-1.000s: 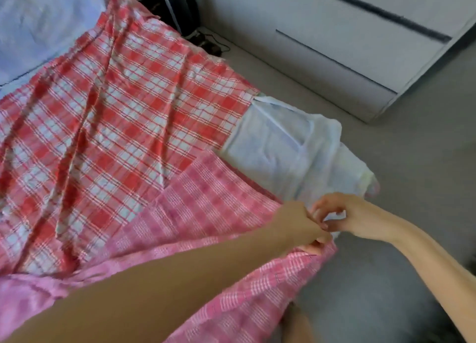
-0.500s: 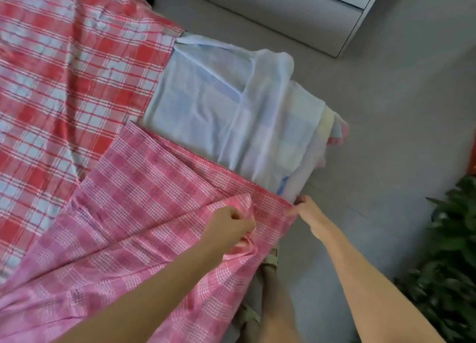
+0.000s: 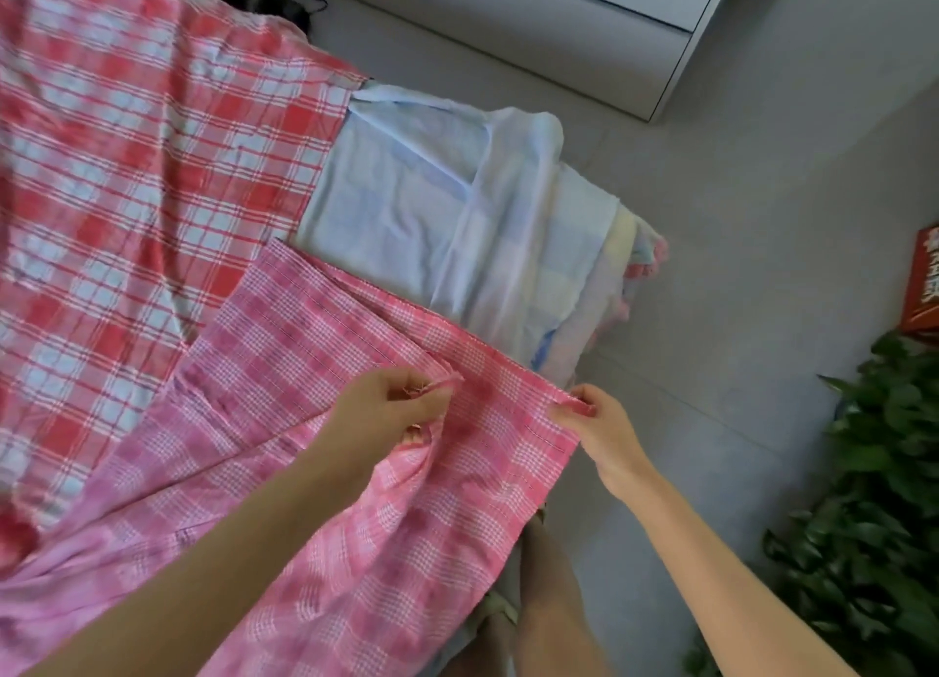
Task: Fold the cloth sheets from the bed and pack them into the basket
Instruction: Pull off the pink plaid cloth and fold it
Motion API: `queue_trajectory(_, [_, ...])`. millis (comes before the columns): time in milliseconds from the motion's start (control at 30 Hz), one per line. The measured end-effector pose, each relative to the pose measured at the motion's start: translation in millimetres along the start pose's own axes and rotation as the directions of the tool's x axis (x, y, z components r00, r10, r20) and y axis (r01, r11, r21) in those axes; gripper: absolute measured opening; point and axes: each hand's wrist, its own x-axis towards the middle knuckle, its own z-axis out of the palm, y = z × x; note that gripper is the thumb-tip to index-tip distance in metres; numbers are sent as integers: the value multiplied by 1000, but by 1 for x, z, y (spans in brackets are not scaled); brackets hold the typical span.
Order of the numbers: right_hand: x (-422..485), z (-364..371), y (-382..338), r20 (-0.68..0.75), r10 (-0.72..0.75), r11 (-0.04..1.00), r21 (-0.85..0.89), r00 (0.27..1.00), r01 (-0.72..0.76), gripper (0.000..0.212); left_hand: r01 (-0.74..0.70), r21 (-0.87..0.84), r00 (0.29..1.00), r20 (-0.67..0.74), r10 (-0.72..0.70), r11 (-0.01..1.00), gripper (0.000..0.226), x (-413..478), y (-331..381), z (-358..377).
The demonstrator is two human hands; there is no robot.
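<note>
Two hands grasp the pink checked sheet at the bed's near corner. The left hand clenches a bunched fold; the right hand pinches the sheet's corner edge. A red checked sheet lies beside it, pale blue bedding behind. A green plant stands on the floor.

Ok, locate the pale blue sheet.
Head view, centre-right: the pale blue sheet lies at the bed's corner, between the red plaid sheet and the pink checked sheet.

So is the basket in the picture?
No, only the bed's cloths, hands, floor, a plant and a cabinet show.
</note>
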Motion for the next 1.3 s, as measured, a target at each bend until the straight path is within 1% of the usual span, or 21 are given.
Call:
queue_trajectory(67, [-18,14,-21,-45,-36,998,44,998,38,13,-39,-180,993,-117,18,983,13,-12,19,-45])
queue_trajectory(100, [-29,22,-34,-62,-62,997,52,996,65,17,-79,-256,971,-239,16,963,15,-27,30,-85])
queue_trajectory(133, [-36,31,-45,-74,-79,995,56,994,83,19,-137,-256,921,-388,28,957,11,-31,35,-127])
queue_trajectory(167, [-44,39,-56,-87,-93,994,48,992,97,20,-217,-124,825,-553,115,968,7,-37,41,-170])
queue_trajectory(200, [-51,48,-65,-94,-107,993,43,990,112,21,-246,-13,748,-639,181,969,13,-45,51,-199])
queue_trajectory(233, [-64,61,-79,-84,-129,991,31,988,132,23,-275,62,673,-700,238,959,13,-66,60,-218])
queue_trajectory(267, [-71,69,-88,-77,-149,988,19,986,150,23,-302,126,615,-731,294,945,6,-77,67,-218])
queue_trajectory(333, [-92,90,-107,-41,-209,978,0,977,210,23,-332,240,571,-719,397,912,17,-107,75,-197])
queue_trajectory(367, [-109,105,-118,-11,-239,971,-4,971,239,23,-326,313,585,-674,450,892,20,-125,73,-181])
queue_trajectory(433, [-135,130,-131,17,-255,967,14,967,255,21,-204,485,665,-569,484,850,19,-138,55,-152])
queue_trajectory(500, [-160,155,-140,66,-242,969,56,968,239,16,-130,548,739,-503,449,827,19,-141,27,-133])
queue_trajectory(600, [-198,191,-154,177,-202,977,109,963,184,16,-173,542,764,-453,459,823,10,-153,-4,-123])
queue_trajectory(667, [-209,204,-159,198,-169,982,117,966,148,15,-190,491,782,-447,433,850,4,-154,-13,-121])
queue_trajectory(733, [-217,217,-162,193,-139,986,116,971,118,22,-207,455,787,-448,423,866,5,-165,-21,-129])
queue_trajectory(800, [-222,225,-164,207,-100,992,93,973,82,15,-225,465,786,-433,442,856,8,-173,-25,-136])
queue_trajectory(867, [-229,234,-166,224,-73,996,73,972,58,7,-258,487,764,-426,485,834,8,-182,-31,-142])
queue_trajectory(967, [-237,244,-172,209,-26,999,46,978,17,14,-283,508,726,-441,528,814,7,-196,-37,-147])
queue_trajectory(1067, [-240,251,-178,216,18,999,25,976,-24,20,-304,535,686,-451,570,789,31,-209,-40,-144])
queue_trajectory(1100, [-241,255,-179,212,25,999,19,977,-30,21,-325,529,672,-454,585,784,32,-213,-43,-144])
queue_trajectory(1200, [-243,265,-178,196,54,997,50,979,-66,27,-341,557,656,-436,616,757,16,-216,-49,-139])
queue_trajectory(1300, [-247,274,-178,192,50,997,48,980,-61,23,-304,629,628,-433,647,715,21,-213,-58,-138])
